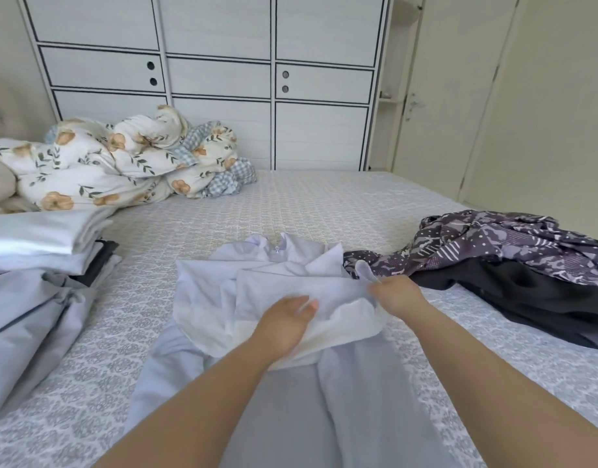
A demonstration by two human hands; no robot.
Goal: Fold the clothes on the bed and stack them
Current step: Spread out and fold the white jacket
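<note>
At the left edge of the bed point(290, 204), a stack of folded clothes point(44, 238) rests in pale layers with one dark piece between them; a looser pale sheet-like garment point(27, 315) slumps just beside it toward the near edge. At the far left corner lies a bunched floral duvet point(122, 160). In the middle, near the near edge, the pale lilac garment point(274, 275) lies partly spread, collar and zip pointing to the far edge, with rumpled white lining turned up over it. The left hand point(284, 329) presses flat on this lining, fingers straight, its grip apart. The right hand point(397, 293) pinches the garment's right edge, its grip clamped on the cloth. Toward the right edge, a patterned purple garment point(493, 241) lies crumpled over a black garment point(527, 298), its nearest fold touching the lilac piece.

Likely risks: a pull by the right hand may drag the patterned cloth along; the bunched lining may fold in crooked if not smoothed; the loose pale garment may undermine the stack.
</note>
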